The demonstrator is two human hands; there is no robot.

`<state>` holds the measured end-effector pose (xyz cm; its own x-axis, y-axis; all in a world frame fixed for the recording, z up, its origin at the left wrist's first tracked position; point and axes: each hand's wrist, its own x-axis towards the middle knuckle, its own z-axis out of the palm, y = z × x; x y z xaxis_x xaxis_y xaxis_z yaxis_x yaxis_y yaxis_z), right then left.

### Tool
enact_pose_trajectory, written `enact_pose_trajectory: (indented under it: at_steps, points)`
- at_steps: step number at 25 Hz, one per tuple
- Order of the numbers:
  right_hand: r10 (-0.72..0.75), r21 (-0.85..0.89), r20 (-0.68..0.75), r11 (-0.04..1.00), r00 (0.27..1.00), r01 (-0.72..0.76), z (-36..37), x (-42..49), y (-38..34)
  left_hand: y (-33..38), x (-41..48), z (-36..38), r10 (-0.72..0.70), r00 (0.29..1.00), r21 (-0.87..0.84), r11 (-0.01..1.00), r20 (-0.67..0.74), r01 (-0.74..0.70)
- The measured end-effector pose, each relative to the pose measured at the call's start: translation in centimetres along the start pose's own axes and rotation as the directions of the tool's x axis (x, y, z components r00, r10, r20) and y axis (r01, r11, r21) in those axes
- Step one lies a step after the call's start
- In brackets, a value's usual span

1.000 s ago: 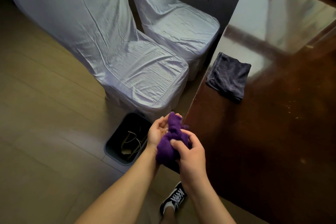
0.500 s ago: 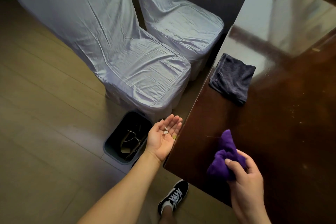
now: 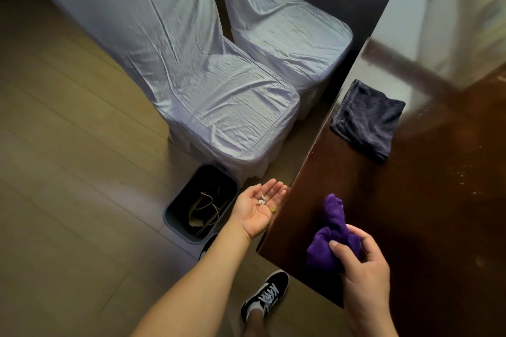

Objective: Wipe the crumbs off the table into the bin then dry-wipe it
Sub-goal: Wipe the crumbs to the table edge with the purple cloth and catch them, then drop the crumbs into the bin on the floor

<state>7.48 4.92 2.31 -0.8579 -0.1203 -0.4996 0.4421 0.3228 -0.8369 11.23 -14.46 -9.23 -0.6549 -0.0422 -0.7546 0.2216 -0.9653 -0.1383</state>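
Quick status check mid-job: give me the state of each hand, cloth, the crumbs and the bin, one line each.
left hand: open, palm up, beside the table edge.
crumbs: a few in the left palm; more specks on the table.
right hand: closed on the purple cloth.
purple cloth: bunched, over the table.
grey cloth: folded, untouched, at the table edge.
bin: open, upright on the floor, holding rubbish.

bare forearms — black sneaker, white laces, white sock.
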Motion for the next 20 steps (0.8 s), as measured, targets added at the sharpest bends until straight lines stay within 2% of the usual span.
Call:
enact_pose_trajectory:
  at_steps: [3,6,10,11,14,17,20]
  points:
    - [-0.056,-0.066,-0.001,0.996,0.998,0.056,1.8,-0.2,-0.3,0.5,-0.3,-0.1,0.061,0.998,-0.051,0.997,-0.014,-0.062]
    - [-0.110,-0.108,0.091,0.987,0.990,0.120,5.1,-0.4,-0.6,0.5,-0.8,0.0,0.093,0.996,-0.062,0.994,-0.011,-0.094]
    - [-0.053,0.003,0.306,0.998,0.950,0.055,8.5,-1.3,-1.4,0.2,-1.4,0.3,0.096,0.995,0.015,0.995,-0.008,-0.096]
    - [-0.058,0.017,0.317,0.998,0.947,0.056,8.5,-1.5,-1.6,0.2,-1.6,0.3,0.099,0.995,0.010,0.995,-0.004,-0.099]
    - [-0.094,0.043,0.237,0.995,0.967,0.086,6.7,-1.5,-1.9,0.4,-2.1,0.2,0.108,0.994,-0.046,0.993,0.020,-0.107]
    - [-0.070,0.082,0.188,0.995,0.980,0.056,4.6,-1.4,-2.3,0.8,-2.6,0.0,0.121,0.992,-0.144,0.983,0.047,-0.113]
    - [-0.048,0.061,0.181,0.997,0.982,0.038,3.9,-1.6,-2.8,2.0,-3.1,-0.8,0.161,0.986,-0.141,0.978,0.036,-0.154]
